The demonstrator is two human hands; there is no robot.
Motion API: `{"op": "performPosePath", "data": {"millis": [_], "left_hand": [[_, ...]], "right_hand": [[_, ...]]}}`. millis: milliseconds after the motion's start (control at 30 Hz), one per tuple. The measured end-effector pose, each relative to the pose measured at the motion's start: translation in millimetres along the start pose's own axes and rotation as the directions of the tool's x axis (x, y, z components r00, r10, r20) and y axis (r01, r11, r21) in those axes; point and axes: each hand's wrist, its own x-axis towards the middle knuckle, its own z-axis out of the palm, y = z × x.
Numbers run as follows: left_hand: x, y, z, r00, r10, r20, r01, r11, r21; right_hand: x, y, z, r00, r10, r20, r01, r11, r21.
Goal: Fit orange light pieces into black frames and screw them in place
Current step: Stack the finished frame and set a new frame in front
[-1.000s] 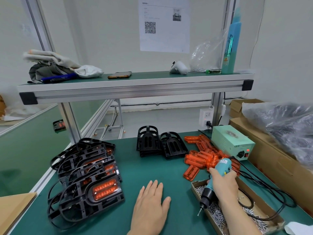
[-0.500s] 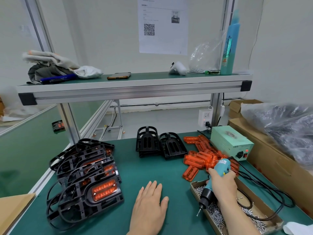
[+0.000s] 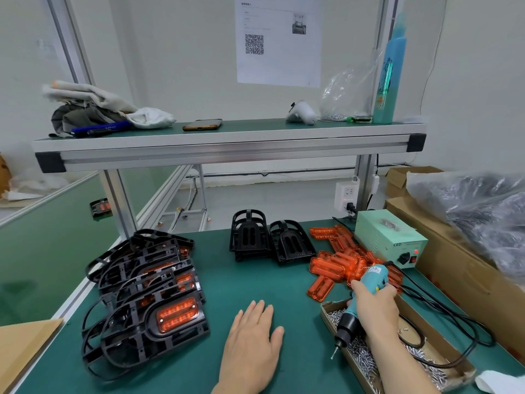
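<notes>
Counter (image 3: 255, 280) under flat left hand (image 3: 251, 345), fingers (image 3: 257, 314) released; right hand (image 3: 375, 308) grasping screwdriver (image 3: 372, 277). Orange light pieces (image 3: 329, 270) likely light, stiff; pinch long edges.

The left hand (image 3: 252, 345) lies flat, palm down, on the green table mat (image 3: 250, 282), in the near middle of the scene. Its fingers are straight and close together and point to the far side. The thumb stands a little apart on the right. It holds nothing. The right hand (image 3: 375, 307) is to the right of it, a little farther. Its fingers are curled around the body of the electric screwdriver (image 3: 373, 277). The bare right forearm (image 3: 403, 365) runs from the near edge to this hand.
</notes>
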Motion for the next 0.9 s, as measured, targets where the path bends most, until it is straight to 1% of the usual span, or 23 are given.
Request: {"op": "performPosePath", "data": {"millis": [367, 900], "left_hand": [[-1.9, 2.9, -4.0, 1.000, -0.005, 0.011, 0.005, 1.000, 0.014], [-1.2, 3.7, -4.5, 1.000, -0.012, 0.028, 0.010, 0.999, 0.053]], "right_hand": [[-3.3, -3.4, -1.9, 1.000, -0.004, -0.021, 0.004, 1.000, -0.010], [-5.1, -5.8, -2.4, 1.000, -0.005, -0.012, 0.005, 1.000, 0.001]]}}
